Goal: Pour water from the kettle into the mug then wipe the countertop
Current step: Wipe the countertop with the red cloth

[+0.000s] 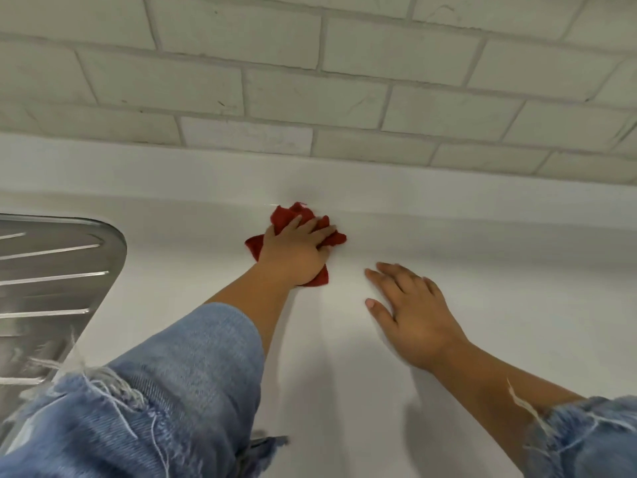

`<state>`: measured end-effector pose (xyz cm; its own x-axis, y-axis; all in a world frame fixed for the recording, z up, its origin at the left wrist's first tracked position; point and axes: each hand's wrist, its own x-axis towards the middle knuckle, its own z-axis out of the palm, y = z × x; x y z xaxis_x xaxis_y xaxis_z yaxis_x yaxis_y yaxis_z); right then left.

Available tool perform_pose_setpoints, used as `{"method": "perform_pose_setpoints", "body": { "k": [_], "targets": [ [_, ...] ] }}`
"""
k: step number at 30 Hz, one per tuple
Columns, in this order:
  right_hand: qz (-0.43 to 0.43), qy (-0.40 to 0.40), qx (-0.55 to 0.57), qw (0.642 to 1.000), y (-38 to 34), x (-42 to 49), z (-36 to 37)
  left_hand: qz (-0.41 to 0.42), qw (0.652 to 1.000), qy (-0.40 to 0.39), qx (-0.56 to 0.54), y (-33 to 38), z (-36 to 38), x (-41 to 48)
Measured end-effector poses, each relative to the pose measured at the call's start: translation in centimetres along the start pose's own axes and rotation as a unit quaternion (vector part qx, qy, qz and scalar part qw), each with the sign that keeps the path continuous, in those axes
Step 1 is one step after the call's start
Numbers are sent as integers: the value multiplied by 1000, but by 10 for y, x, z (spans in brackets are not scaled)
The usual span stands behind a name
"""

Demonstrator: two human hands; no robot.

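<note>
1. The red cloth [322, 276] was bunched up on the white countertop [482, 270], far back where the top curves up toward the tile wall [310, 81].
2. The left hand [296, 251] was pressed flat on top of it, fingers spread over the folds, so it was pinning the cloth down rather than pinching it.
3. The right hand [410, 312] lay open and empty, palm down on the counter just beside the cloth, looks like bracing.
4. Steel draining board [58, 270] was off to the left, well apart. No kettle or mug in view, so can't say where they were.
5. Looked like the wiping step to me. Tip: keep the palm flat with even pressure, use long overlapping strokes, and unbunch the cloth so more of it touches.
</note>
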<state>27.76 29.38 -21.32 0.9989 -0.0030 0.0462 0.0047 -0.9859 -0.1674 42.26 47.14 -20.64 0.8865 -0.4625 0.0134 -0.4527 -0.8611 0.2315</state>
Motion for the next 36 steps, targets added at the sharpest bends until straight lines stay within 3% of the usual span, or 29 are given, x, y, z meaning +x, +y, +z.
{"method": "perform_pose_setpoints", "body": {
  "k": [6, 11, 15, 22, 26, 31, 36],
  "targets": [
    [-3, -7, -1, 1000, 3, 1, 1, -201, 978, 56, 15, -81, -17, -38],
    [-6, -6, -14, 1000, 1, 1, -1, -270, 961, 54, 14, -120, -30, -104],
    [-4, -22, -12, 1000, -1, 0, -4, -272, 959, 64, 50, -104, -27, -170],
    [21, -61, -79, 995, -23, -15, -16, -141, 989, 46, 22, -69, -18, -267],
    [0, -44, -55, 998, -27, -51, -19, -206, 975, 76, 17, -91, -20, -304],
    [-11, -47, 29, 998, -23, -91, -27, -271, 962, 34, 11, -111, -23, -334],
    [7, -22, 151, 988, -25, -116, -41, -302, 941, 136, -74, -66, -54, -339]
  ]
}}
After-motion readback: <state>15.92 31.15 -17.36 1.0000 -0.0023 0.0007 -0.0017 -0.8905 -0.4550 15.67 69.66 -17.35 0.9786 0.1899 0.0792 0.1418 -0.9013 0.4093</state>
